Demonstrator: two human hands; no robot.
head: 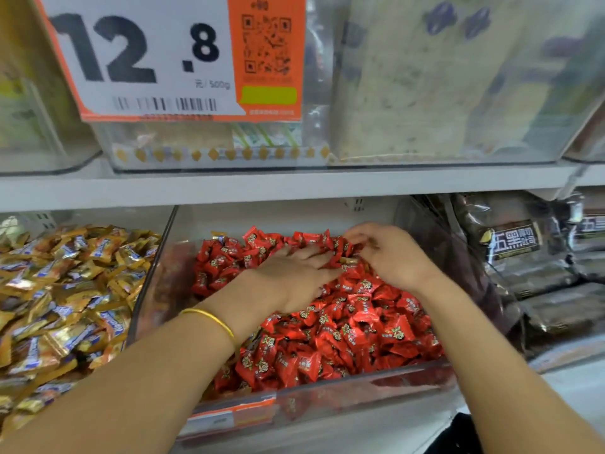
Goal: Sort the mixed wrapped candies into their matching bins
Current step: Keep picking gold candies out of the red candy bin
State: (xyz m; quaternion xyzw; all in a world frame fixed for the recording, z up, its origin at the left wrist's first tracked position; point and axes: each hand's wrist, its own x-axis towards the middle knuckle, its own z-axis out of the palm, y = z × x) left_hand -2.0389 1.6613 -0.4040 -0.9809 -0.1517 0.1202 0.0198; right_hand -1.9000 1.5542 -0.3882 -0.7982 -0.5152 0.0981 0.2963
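A clear plastic bin (327, 393) in the middle of the lower shelf is heaped with red wrapped candies (353, 326). My left hand (294, 276) lies flat on the pile, fingers straight and pointing right. My right hand (389, 253) is at the back of the same bin, fingers curled down among the candies. A gold-wrapped candy (349, 261) shows between the two hands; whether my right fingers pinch it is unclear. Another gold-wrapped candy (218, 236) pokes out at the back left of the red pile.
The bin to the left holds gold and blue wrapped candies (62, 296). Dark packets (537, 257) fill the bin on the right. A white shelf edge (294, 185) runs above, carrying clear bins and an orange price sign (170, 57).
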